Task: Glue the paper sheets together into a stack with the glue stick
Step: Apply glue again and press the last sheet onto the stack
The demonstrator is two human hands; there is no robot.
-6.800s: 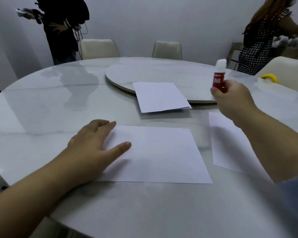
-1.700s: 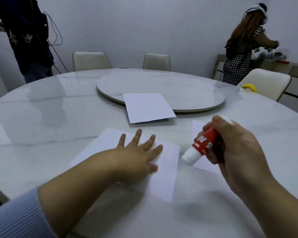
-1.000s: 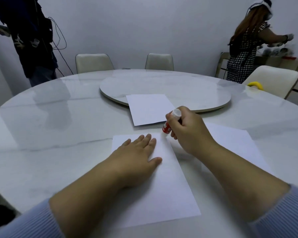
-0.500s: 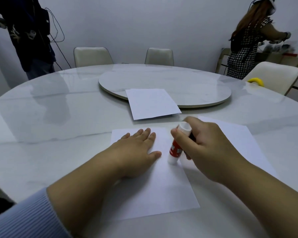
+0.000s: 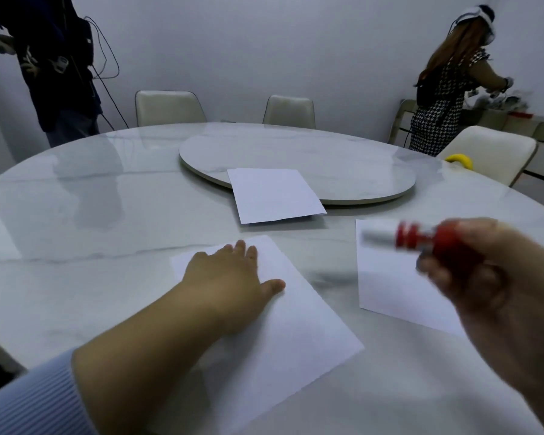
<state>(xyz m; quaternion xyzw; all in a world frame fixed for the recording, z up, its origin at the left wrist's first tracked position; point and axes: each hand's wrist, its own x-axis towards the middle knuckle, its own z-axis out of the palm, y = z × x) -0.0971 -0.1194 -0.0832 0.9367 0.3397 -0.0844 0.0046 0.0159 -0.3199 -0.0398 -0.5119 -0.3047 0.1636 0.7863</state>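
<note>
L hand [image 5: 230, 279] flat, fingers spread, pressing near sheet [image 5: 283, 334] on marble table [image 5: 91, 221]. R hand [image 5: 484, 284] raised off table, curled round red glue stick [image 5: 421, 241], held roughly horizontal w/ white tip pointing left; blurred. 2nd sheet [image 5: 387, 284] under/behind R hand. 3rd sheet [image 5: 274, 194] farther back, half on lazy susan [image 5: 343, 164], overhanging its edge.
</note>
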